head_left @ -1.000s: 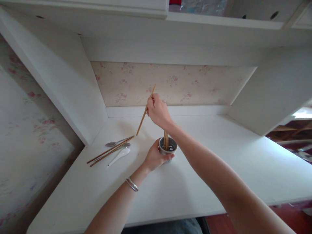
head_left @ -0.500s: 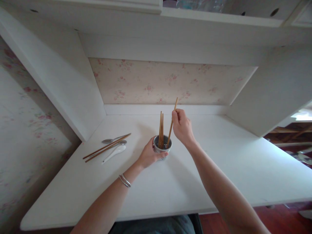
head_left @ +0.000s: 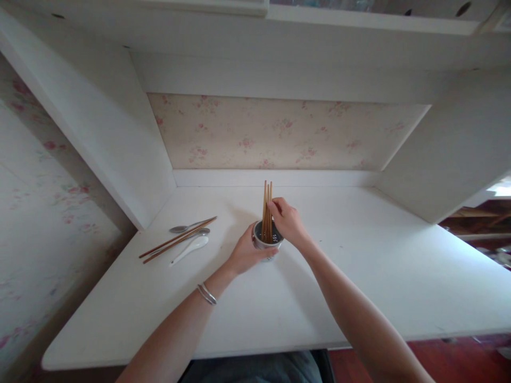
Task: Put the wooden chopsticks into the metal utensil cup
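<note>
A small metal utensil holder (head_left: pixel 263 244) with a perforated bottom stands on the white desk (head_left: pixel 359 276). My left hand (head_left: pixel 244 255) is wrapped around its left side. Three wooden chopsticks (head_left: pixel 266 205) stand upright in it. My right hand (head_left: pixel 289 222) is just right of the holder, with its fingertips pinched on the rightmost chopstick, whose lower end is inside the holder. To the left, two more chopsticks (head_left: pixel 175 242) lie on the desk.
Beside the loose chopsticks lie two metal spoons (head_left: pixel 181 229) and a white ceramic spoon (head_left: pixel 190 249). White side panels and a shelf enclose the desk nook, with a floral back wall (head_left: pixel 279 133). A silver bangle (head_left: pixel 206 294) is on my left wrist.
My right hand carried a chopstick from the left over to the holder and lowered it in beside the two standing there. My left hand has stayed on the holder.
</note>
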A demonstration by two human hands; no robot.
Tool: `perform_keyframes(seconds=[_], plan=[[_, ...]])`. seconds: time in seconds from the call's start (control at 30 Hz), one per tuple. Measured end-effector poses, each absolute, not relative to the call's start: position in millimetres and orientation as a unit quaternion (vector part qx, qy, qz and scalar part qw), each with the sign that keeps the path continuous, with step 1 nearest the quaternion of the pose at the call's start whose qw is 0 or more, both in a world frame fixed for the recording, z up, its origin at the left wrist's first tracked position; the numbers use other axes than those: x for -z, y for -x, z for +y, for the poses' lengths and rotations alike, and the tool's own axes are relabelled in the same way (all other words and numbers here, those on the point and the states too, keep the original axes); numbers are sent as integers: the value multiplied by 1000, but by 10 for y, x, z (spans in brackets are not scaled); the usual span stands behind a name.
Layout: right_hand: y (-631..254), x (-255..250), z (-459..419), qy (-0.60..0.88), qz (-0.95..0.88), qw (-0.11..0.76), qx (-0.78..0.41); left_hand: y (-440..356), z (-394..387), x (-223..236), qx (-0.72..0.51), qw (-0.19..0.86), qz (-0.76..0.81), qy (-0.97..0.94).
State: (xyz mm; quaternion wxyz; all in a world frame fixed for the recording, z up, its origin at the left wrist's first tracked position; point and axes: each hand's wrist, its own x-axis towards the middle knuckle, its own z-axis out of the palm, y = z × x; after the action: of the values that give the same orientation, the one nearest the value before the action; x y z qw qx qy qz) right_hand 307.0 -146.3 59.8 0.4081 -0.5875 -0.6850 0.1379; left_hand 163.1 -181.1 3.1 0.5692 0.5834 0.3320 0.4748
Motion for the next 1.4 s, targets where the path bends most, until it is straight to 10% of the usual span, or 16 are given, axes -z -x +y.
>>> perform_keyframes(seconds=[0.53, 0.87, 1.2, 1.4], plan=[[-3267, -117, -1839, 375, -592, 475, -532, -1593, -1766, -37, -450, 577, 312, -606], [-3193, -105, -1910, 403, -588, 479, -513, -1127, -1758, -218, -388, 430, 405, -707], [-3206, -5, -1878, 410, -572, 480, -523, 345, -1630, -317, -149, 57, 681, -715], [-3212, -2, -1881, 408, -578, 481, -519, 732, -1531, -207, -32, 62, 690, -721]])
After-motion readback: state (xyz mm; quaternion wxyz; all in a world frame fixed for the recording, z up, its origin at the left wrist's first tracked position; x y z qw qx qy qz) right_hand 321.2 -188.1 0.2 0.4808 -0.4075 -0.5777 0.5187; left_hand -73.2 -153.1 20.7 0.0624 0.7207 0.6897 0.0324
